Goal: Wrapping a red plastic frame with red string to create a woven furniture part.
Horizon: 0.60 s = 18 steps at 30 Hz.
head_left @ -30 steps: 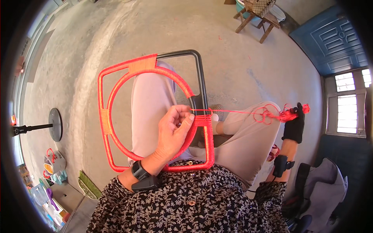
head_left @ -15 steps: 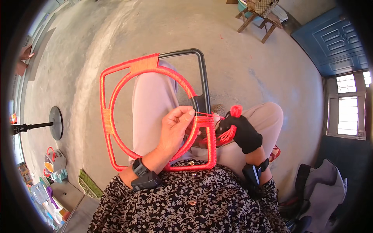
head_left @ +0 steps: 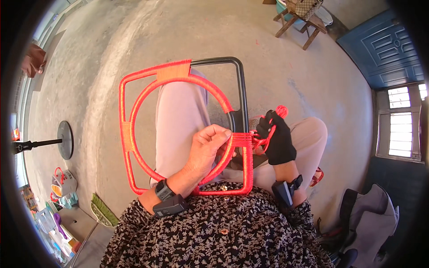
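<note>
A: Location of the tubular frame (head_left: 243, 85)?
B: Over the lap; clock centred on it. Bare black from about 12 to 3, red-wrapped elsewhere. Cord bands visible: three.

A: Hands?
B: Two. Left hand (head_left: 204, 149), bare, at 4 o'clock: thumb and forefinger pinched onto the frame's ring. Right hand (head_left: 279, 144), black-gloved, at 3: fingers curled closed around loose red cord (head_left: 281, 111).

A: Obstructions?
B: Left forearm hides part of the ring, about 6; legs lie beyond.

A: Surroundings, counted?
B: One wooden stool (head_left: 309, 40) bearing one checked bag (head_left: 304, 9), toward 2. One blue door (head_left: 380, 42), 2. One green broom (head_left: 103, 209), between 7 and 8. One round-based stand (head_left: 66, 140), 9.
</note>
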### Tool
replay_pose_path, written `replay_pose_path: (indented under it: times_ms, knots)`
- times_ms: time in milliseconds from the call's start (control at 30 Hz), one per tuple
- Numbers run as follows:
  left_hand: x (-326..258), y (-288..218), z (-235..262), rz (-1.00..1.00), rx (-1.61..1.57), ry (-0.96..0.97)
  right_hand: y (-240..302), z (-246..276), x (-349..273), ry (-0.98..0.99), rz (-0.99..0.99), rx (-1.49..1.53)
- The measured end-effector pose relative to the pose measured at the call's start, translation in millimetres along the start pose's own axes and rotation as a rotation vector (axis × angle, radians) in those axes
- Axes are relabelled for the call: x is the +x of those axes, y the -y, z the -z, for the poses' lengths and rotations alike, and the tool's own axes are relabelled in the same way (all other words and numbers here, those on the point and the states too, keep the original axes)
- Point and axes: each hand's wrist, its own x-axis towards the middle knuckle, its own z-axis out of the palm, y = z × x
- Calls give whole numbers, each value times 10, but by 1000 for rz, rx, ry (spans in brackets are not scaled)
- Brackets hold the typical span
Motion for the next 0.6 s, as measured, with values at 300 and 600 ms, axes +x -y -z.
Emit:
replay_pose_path:
  times_ms: [300, 600]
  knots:
    - [-7, 49, 38, -14, -6, 9, 52, -518, -182, -14, -121, -1019]
    - [5, 18, 6, 101, 17, 53, 143, -521, -378, 0, -74, -1054]
